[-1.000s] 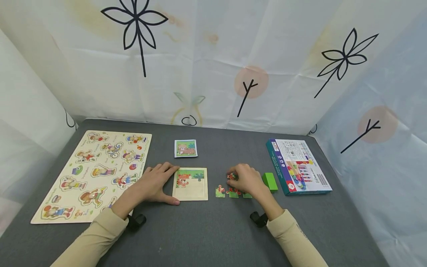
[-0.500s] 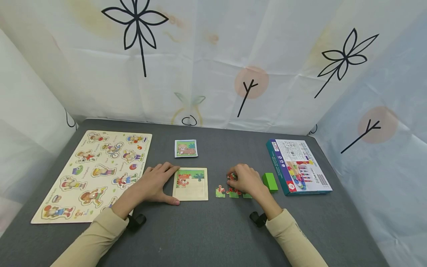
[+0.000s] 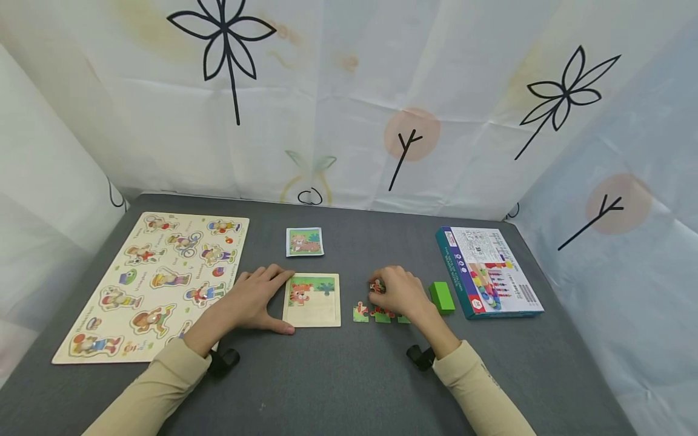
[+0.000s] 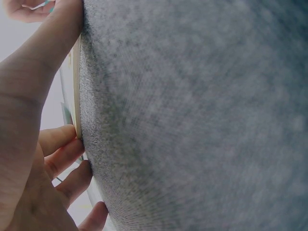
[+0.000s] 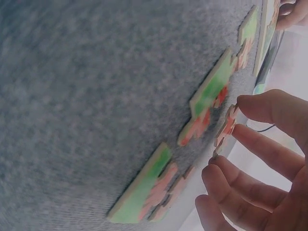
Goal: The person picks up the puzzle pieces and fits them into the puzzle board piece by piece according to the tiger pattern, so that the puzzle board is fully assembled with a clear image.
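A square wooden puzzle board [image 3: 322, 315] lies mid-table, with a red animal and green strip filled in along its top and bare wood below. My left hand [image 3: 253, 303] holds its left side, thumb at the near corner and index finger at the far one; the left wrist view shows its edge between them. My right hand [image 3: 400, 293] pinches a small red jigsaw piece [image 5: 226, 126] between thumb and fingers, partly covered in the head view. Under and beside that hand lie several green-and-red jigsaw pieces [image 3: 360, 312], some hidden by it.
Behind the board is a small picture card [image 3: 304, 242]. To the right stand a green block [image 3: 442, 298] and a flat teal-edged box [image 3: 493, 275]. A large board with animal figures [image 3: 131, 284] covers the left. White printed cloth walls surround the grey table.
My right hand has shifted very slightly left, staying low over the pieces. The left hand, puzzle board and loose pieces have kept their places.
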`<action>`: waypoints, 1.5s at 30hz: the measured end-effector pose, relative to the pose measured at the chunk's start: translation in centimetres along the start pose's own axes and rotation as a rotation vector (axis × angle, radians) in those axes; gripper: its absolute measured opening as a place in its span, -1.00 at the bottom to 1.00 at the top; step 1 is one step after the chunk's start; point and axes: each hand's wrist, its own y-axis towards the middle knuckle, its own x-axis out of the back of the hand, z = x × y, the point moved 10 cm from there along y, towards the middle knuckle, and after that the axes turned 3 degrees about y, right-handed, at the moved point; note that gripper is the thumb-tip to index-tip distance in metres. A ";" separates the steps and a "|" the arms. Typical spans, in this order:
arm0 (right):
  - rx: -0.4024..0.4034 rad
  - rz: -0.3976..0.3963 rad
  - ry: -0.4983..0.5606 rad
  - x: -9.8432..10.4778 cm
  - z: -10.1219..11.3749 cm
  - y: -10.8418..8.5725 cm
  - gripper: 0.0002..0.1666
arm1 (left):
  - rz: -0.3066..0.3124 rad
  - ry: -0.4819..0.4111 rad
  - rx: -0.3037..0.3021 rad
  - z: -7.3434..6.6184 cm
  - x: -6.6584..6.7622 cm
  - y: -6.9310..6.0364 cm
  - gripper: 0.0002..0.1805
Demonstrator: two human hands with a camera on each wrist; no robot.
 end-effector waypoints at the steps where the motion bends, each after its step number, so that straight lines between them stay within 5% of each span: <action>1: 0.005 -0.001 -0.001 0.1 0.2 0.0 -0.73 | 0.001 0.001 0.000 0.0 0.0 0.0 0.25; 22: 0.109 -0.021 0.014 -1.0 5.1 0.0 -0.74 | 0.015 0.005 0.009 0.3 -0.4 0.1 0.26; 45: 0.192 0.039 -0.075 -4.5 11.2 2.2 -0.74 | 0.001 0.006 0.003 0.1 -0.1 0.0 0.25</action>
